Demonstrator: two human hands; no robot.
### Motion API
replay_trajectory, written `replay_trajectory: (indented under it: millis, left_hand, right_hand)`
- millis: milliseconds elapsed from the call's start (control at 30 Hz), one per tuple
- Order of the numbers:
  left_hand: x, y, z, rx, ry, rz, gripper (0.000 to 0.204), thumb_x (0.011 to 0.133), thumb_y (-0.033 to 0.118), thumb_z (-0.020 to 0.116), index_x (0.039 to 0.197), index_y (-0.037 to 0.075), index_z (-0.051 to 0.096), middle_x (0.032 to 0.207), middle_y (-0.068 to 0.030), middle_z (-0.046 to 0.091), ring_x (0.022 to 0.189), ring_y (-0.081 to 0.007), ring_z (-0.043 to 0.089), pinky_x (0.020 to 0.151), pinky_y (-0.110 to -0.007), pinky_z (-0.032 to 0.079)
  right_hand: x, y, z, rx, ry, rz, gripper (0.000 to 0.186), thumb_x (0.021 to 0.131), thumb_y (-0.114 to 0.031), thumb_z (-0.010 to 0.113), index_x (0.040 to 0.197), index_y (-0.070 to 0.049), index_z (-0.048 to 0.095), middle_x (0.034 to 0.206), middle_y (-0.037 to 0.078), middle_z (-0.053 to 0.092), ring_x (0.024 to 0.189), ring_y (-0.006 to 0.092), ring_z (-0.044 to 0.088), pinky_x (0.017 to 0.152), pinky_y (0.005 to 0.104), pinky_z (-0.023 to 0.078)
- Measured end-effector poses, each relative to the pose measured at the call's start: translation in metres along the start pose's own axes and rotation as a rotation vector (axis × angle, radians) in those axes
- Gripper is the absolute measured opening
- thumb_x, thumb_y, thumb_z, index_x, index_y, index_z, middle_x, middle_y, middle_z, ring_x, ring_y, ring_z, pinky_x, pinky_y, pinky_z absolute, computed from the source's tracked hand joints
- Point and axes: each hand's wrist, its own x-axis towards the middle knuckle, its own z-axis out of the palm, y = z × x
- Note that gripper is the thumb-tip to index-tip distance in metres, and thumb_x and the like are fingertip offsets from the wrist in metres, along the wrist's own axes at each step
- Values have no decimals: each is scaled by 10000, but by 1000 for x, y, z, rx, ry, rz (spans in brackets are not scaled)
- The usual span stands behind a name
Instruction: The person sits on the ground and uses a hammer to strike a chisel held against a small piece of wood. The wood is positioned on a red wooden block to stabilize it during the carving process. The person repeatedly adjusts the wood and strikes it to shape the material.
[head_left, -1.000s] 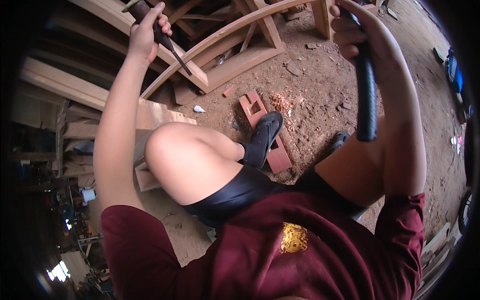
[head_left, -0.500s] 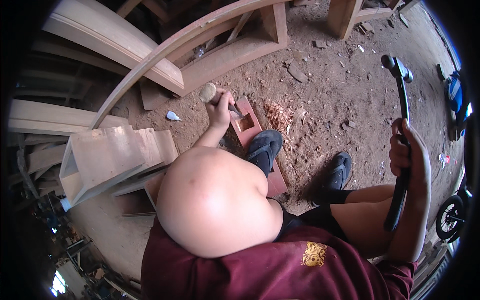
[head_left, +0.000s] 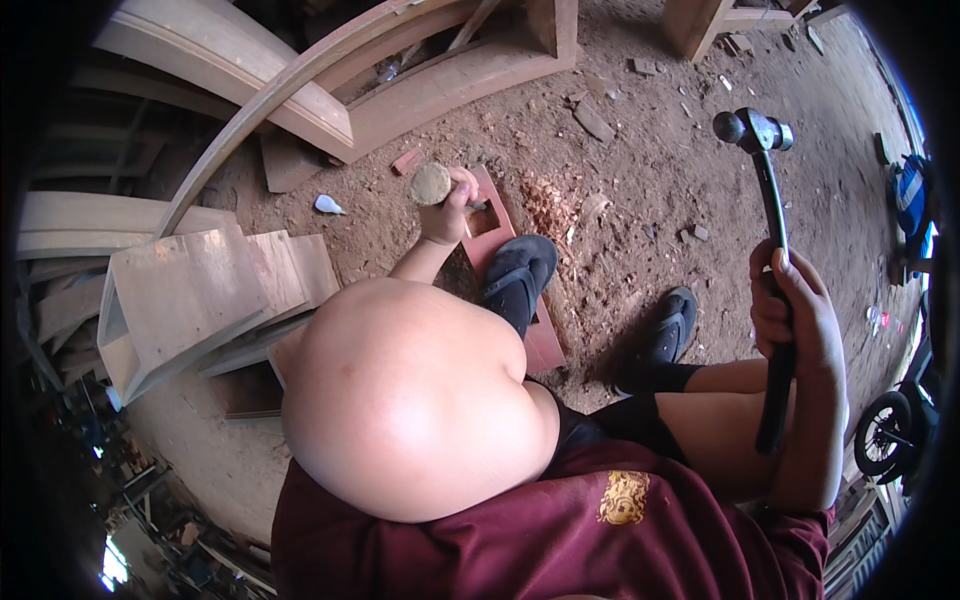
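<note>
L hand (head_left: 450,212): wrapped round chisel (head_left: 431,184), at board's (head_left: 546,346) slot (head_left: 483,221).
R hand (head_left: 788,308): hammer (head_left: 767,180) gripped, rt of board.
Slot: opened; amt left unclear.
Chips (head_left: 551,205): strewn rt of board.

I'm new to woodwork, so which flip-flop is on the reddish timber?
The left flip-flop, nearer the left hand, rests on the reddish timber; the right flip-flop is on dirt.
</note>
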Motion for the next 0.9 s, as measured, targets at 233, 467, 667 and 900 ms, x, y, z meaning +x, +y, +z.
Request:
replay_trajectory:
  millis: [233, 467, 667, 900]
  left_hand:
    - [-12, -16, 0, 145, -92, 8, 190, 872, 231, 610, 822, 57, 552, 766, -43, 554, 728, -156, 538, 704, -302, 443]
    - [-16, 13, 21, 141, -11, -70, 155, 813, 15, 570, 964, 29, 540, 937, -66, 551, 792, -144, 541, 739, -296, 464]
    - [-14, 17, 0, 382, 71, -39, 196, 871, -1, 636, 994, 19, 485, 1056, -138, 618, 975, -164, 628, 812, -310, 525]
    - [-7, 22, 10, 193, 142, -187, 123, 943, 27, 584, 931, 30, 462, 802, -94, 640, 734, -151, 655, 688, -278, 553]
  right_hand:
    - [-4, 8, 6, -64, 20, 6, 403, 1000, -452, 487, 910, -62, 536, 573, -73, 335, 434, 29, 314, 372, 211, 319]
    - [-2, 9, 6, -17, 2, 20, 419, 1020, -436, 434, 912, -49, 553, 564, -56, 348, 428, 42, 327, 370, 220, 315]
    - [-3, 12, 3, -14, 31, 10, 398, 1013, -437, 447, 926, -62, 547, 558, -59, 346, 411, 37, 319, 356, 213, 290]
    - [-1, 12, -1, 43, 24, 33, 373, 1017, -404, 459, 930, -54, 551, 566, -68, 327, 433, 35, 308, 364, 214, 282]
